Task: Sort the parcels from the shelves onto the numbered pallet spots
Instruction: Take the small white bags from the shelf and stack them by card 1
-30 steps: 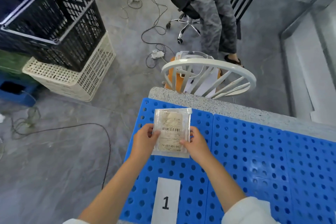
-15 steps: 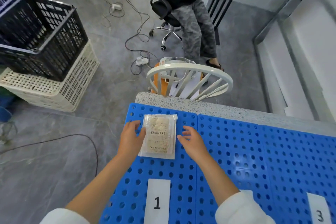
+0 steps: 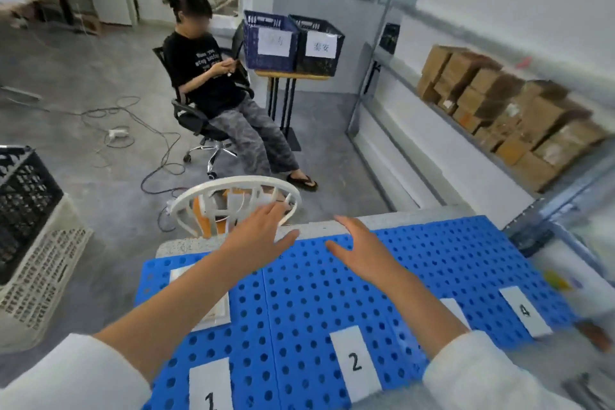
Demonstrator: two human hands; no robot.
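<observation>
Fingers (image 3: 266, 217) on both my hands are spread and relaxed, holding nothing. My left hand (image 3: 258, 238) and right hand (image 3: 361, 251) hover palm-down near the far edge of the blue pallet (image 3: 316, 293), arms stretched forward. The parcel (image 3: 214, 311), a flat, pale, whitish-edged packet, lies on the pallet just beyond label 1 (image 3: 209, 386), mostly hidden beneath my left forearm. Its long axis runs away from me.

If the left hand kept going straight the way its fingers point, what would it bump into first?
Probably the white chair back just beyond the table edge: the open left hand overlaps its rim in the picture. Depth is unclear, so it might pass above it.
</observation>
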